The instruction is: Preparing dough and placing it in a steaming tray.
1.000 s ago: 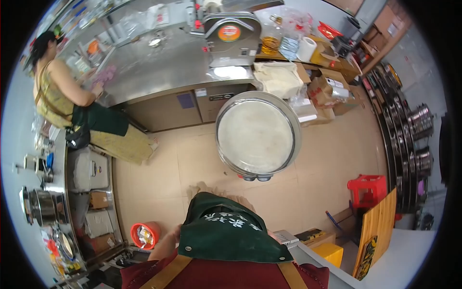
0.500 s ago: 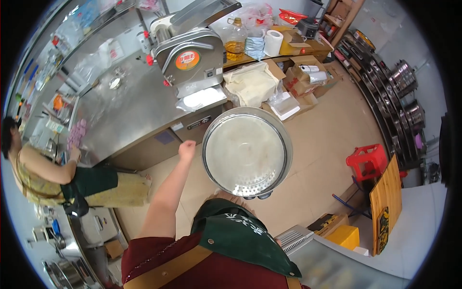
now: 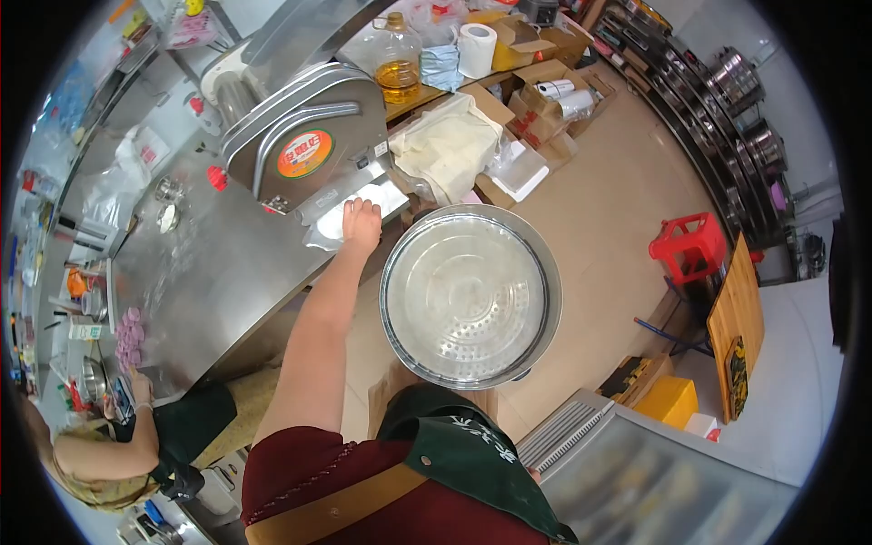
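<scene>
Left hand: Our left hand (image 3: 362, 222) is at the near edge of a shiny tray (image 3: 392, 193). Its fingers (image 3: 364, 207) are bent, and we see them from the back, so we cannot tell if they grip anything.
Right hand: It is hidden from us, so we cannot tell how its fingers are.
Shiny tray: It sits at the foot of a big steel machine (image 3: 356, 145) with a bent bar on its front. Clear plastic (image 3: 322, 232) lies by the tray's left end.
Big round pan: The steel pan (image 3: 477, 291) is right in front of our green apron (image 3: 459, 445), just right of our left arm. We see rows of small dots on its bottom.
Worktop: The steel worktop (image 3: 218, 282) runs along our left. A lumpy pink thing (image 3: 130, 338) lies at its far left, near a co-worker's hand (image 3: 141, 388).
Behind the pan: We see a cream cloth (image 3: 443, 145), an oil bottle (image 3: 397, 74) and a white paper roll (image 3: 477, 52).
Right side: A red stool (image 3: 688, 245) is near a tilted wooden board (image 3: 738, 318).
</scene>
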Demonstrator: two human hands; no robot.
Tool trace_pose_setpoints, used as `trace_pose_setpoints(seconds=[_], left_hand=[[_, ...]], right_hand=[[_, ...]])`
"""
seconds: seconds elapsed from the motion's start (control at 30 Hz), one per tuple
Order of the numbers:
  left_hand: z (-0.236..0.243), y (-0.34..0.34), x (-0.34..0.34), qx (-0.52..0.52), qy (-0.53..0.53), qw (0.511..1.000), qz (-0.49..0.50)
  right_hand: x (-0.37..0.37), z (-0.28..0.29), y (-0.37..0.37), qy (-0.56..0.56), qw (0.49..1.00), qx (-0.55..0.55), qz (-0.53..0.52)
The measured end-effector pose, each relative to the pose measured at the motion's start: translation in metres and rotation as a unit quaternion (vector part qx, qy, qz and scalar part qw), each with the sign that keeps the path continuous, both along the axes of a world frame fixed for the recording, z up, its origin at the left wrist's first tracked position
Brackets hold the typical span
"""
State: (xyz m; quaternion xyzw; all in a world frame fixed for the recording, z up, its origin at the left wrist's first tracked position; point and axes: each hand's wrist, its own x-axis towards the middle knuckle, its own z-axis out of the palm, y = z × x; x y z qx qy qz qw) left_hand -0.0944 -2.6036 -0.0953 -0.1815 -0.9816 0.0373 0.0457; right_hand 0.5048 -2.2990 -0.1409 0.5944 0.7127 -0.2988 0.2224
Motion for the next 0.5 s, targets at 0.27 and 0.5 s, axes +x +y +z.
trace_pose_setpoints(seconds=[0.27, 0.5], left_hand=[[-0.015, 0.0, -0.027, -0.067, -0.037, 0.997, -0.014], [-0.016, -0.005, -0.016, 0.092, 0.067, 0.99, -0.086]], right_hand=[[0.023, -0.005, -0.008, 0.159, 0.978, -0.121, -0.053], [0.018, -0.032, 0.005, 0.048, 0.995, -0.087, 0.018]])
